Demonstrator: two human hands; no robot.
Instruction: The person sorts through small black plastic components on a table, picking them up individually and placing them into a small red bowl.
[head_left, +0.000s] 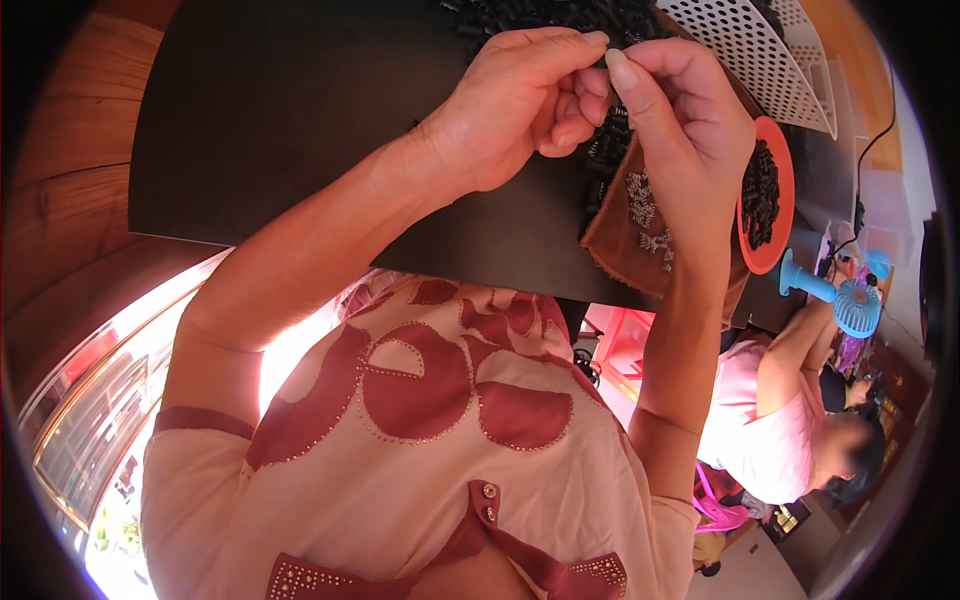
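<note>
Both hands meet above the far part of the dark table. My left hand pinches with thumb and forefinger, its other fingers curled. Right beside it, my right hand pinches too, thumb tip almost touching the left fingertips. A tiny dark piece shows between the tips, mostly hidden, too small to name. Under the right hand, small silver springs lie on a brown cloth. Small black parts lie along the cloth's left edge, and a heap of similar black parts spreads beyond the hands.
At the right, an orange bowl holds more black parts. A white perforated basket stands at the far right. A small blue fan is by the table's right side. Another person in a pink top sits further right.
</note>
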